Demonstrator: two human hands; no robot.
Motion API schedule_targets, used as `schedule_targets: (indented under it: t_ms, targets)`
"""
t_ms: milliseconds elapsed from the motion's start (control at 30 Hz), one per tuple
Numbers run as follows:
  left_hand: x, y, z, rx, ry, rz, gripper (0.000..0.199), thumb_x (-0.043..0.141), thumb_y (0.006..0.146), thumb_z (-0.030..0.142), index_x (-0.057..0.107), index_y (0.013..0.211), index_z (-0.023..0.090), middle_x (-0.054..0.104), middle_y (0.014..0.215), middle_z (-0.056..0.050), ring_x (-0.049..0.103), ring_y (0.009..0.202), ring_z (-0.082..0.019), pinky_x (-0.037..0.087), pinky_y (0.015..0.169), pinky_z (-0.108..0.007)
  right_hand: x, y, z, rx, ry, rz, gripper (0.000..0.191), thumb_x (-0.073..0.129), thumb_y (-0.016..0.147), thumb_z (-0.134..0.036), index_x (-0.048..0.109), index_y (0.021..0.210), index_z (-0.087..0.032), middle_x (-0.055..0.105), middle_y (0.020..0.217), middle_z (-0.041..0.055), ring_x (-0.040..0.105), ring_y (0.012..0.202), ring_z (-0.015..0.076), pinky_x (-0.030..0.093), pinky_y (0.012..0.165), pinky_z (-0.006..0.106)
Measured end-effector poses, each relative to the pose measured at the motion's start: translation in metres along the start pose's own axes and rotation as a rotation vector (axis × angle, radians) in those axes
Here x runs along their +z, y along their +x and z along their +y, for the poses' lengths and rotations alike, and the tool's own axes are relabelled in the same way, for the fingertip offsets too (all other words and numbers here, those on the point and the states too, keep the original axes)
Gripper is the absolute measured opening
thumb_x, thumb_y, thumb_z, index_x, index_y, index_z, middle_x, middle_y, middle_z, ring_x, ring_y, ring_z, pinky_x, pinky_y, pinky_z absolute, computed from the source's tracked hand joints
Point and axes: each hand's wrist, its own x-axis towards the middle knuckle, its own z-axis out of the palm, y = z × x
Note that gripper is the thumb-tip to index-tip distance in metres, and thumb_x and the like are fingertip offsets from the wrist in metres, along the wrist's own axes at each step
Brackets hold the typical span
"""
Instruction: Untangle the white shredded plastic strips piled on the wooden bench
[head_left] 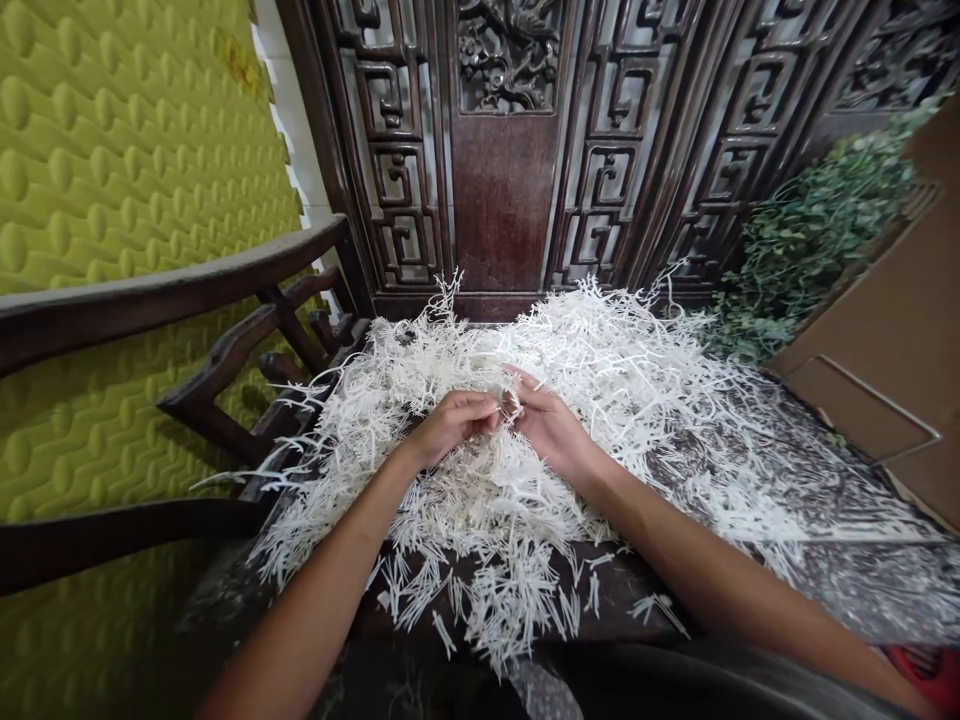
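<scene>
My left hand [455,424] and my right hand [550,425] meet above a large heap of white branching plastic sprigs [615,370]. The left fingers are pinched together around the end of a small white sprig. Facing it, the right fingers are closed on the same small piece [513,408], which is mostly hidden by the fingertips. Loose white needle-like pieces [506,590] lie below my hands and spill over the front edge of the dark wooden seat [637,575].
A dark wooden armrest [187,275] borders the left side, with a yellow embossed panel [112,150] behind it. Carved wooden panels [504,200] stand at the back. On the right are green artificial foliage [817,220] and a cardboard box [892,340].
</scene>
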Motion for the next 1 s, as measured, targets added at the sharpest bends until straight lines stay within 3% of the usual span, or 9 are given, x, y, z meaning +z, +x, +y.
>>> schedule_targets:
  t_ms: [133, 300, 600, 833, 1000]
  targets:
    - [0.002, 0.0, -0.001, 0.018, 0.013, 0.034, 0.016, 0.063, 0.081, 0.028, 0.065, 0.074, 0.013, 0.059, 0.073, -0.002, 0.052, 0.067, -0.01, 0.041, 0.065, -0.024, 0.001, -0.001, 0.0, -0.014, -0.003, 0.0, 0.043, 0.077, 0.07, -0.022, 0.065, 0.111, -0.024, 0.059, 0.073, -0.005, 0.045, 0.06, 0.0096, 0.039, 0.062, 0.024]
    - [0.003, 0.0, -0.003, 0.071, 0.104, 0.064, 0.022, 0.065, 0.082, 0.034, 0.064, 0.075, 0.014, 0.057, 0.069, 0.0, 0.05, 0.065, -0.009, 0.04, 0.063, -0.023, 0.003, -0.002, -0.002, -0.015, -0.013, -0.036, 0.05, 0.078, 0.069, -0.019, 0.063, 0.117, -0.024, 0.063, 0.076, -0.0045, 0.047, 0.061, 0.0094, 0.04, 0.065, 0.024]
    - [0.0, 0.003, -0.002, -0.048, 0.03, -0.026, 0.023, 0.067, 0.078, 0.023, 0.052, 0.063, 0.015, 0.048, 0.061, 0.003, 0.043, 0.057, -0.007, 0.036, 0.056, -0.022, -0.002, 0.0, 0.0, 0.083, -0.088, -0.063, 0.031, 0.07, 0.078, -0.024, 0.065, 0.109, -0.021, 0.06, 0.079, -0.0008, 0.052, 0.071, 0.0118, 0.041, 0.064, 0.023]
    - [-0.004, 0.0, -0.001, -0.073, 0.005, -0.085, 0.022, 0.068, 0.076, 0.022, 0.053, 0.061, 0.015, 0.045, 0.061, 0.003, 0.038, 0.056, -0.007, 0.031, 0.055, -0.023, -0.007, 0.004, 0.002, 0.073, -0.037, -0.067, 0.021, 0.072, 0.075, -0.02, 0.065, 0.095, -0.018, 0.05, 0.071, -0.0033, 0.039, 0.055, 0.0078, 0.036, 0.054, 0.022]
    - [-0.004, 0.0, -0.003, -0.032, 0.011, -0.007, 0.026, 0.068, 0.073, 0.024, 0.051, 0.056, 0.015, 0.045, 0.059, 0.003, 0.036, 0.055, -0.007, 0.029, 0.055, -0.024, -0.009, 0.005, -0.001, 0.076, -0.025, -0.029, 0.018, 0.07, 0.075, -0.018, 0.065, 0.092, -0.016, 0.048, 0.07, -0.0031, 0.033, 0.052, 0.0073, 0.033, 0.052, 0.023]
